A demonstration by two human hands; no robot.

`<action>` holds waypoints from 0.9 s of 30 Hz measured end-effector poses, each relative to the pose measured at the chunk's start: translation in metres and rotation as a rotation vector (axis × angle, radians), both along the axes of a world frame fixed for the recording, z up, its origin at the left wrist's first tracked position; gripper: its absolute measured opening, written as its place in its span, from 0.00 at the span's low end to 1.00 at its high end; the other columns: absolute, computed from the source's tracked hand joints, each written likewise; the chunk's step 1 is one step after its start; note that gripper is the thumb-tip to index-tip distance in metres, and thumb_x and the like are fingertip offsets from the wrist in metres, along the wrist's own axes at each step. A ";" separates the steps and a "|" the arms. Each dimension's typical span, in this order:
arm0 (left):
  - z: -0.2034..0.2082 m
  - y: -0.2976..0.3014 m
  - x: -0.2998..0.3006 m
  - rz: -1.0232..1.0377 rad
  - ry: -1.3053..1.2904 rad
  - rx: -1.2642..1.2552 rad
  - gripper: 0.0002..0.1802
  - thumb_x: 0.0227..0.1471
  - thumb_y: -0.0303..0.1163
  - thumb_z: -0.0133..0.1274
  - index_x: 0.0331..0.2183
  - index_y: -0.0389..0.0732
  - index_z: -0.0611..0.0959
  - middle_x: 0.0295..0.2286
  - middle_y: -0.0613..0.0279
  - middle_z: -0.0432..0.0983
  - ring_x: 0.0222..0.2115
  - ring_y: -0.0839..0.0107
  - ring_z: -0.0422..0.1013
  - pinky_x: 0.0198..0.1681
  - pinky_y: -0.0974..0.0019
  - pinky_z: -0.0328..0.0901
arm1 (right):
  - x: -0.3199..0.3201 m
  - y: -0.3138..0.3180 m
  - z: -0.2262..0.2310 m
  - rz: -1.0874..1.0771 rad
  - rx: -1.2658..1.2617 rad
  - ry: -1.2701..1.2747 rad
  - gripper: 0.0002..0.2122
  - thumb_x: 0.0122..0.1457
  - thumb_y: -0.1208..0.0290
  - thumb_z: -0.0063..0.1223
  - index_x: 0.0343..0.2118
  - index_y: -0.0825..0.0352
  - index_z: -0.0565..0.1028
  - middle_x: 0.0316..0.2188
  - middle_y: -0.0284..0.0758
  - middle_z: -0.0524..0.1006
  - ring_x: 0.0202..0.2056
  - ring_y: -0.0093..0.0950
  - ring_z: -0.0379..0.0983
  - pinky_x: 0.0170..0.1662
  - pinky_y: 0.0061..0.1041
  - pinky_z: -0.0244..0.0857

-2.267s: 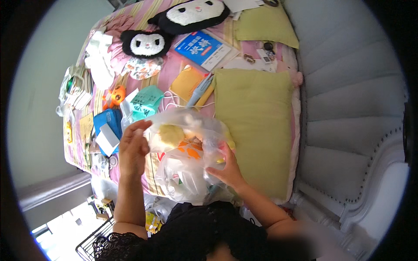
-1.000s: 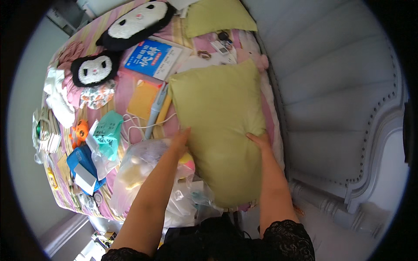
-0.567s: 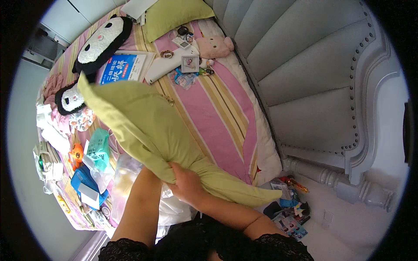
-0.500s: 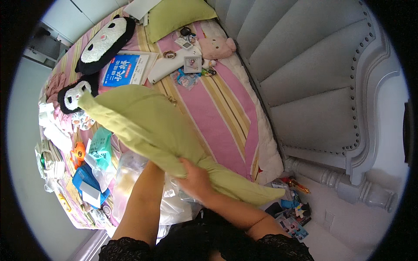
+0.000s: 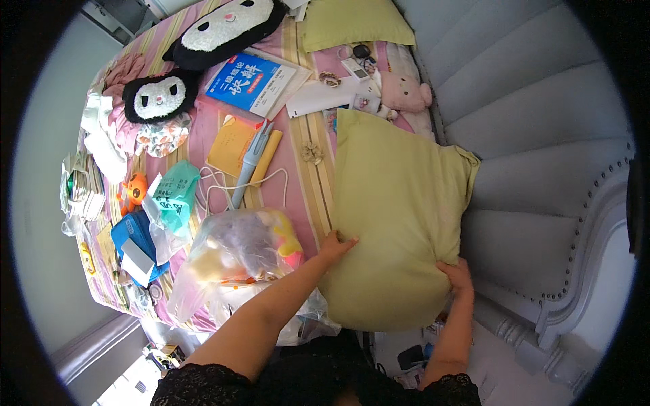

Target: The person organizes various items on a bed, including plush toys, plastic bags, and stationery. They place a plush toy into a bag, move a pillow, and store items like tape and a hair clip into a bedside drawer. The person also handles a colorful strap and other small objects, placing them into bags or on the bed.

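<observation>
Right hand grips the green pillow at its four o'clock; left hand touches it at eight, grip unclear. A plastic bag lies toward nine.

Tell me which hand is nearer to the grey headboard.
Right. The right hand grips the side of the green pillow facing the headboard; the left hand is at the pillow's opposite side, farther away.

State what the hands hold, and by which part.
The green pillow, by its right edge, in the right hand; the left hand touches its left edge, but whether it grips cannot be told.
</observation>
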State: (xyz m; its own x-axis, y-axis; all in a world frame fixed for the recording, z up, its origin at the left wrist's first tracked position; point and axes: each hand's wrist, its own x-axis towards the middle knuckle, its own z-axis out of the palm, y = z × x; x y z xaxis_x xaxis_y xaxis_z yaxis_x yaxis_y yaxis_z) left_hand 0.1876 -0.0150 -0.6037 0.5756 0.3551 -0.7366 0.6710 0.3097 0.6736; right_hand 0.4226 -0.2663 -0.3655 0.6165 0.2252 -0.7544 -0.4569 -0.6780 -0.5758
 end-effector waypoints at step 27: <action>-0.038 0.168 0.094 1.055 0.410 -0.354 0.32 0.40 0.37 0.65 0.45 0.35 0.70 0.39 0.54 0.72 0.36 0.62 0.70 0.34 0.62 0.65 | -0.010 0.316 -0.142 0.619 0.115 -0.913 0.26 0.48 0.66 0.58 0.50 0.70 0.65 0.51 0.48 0.65 0.55 0.44 0.58 0.58 0.36 0.51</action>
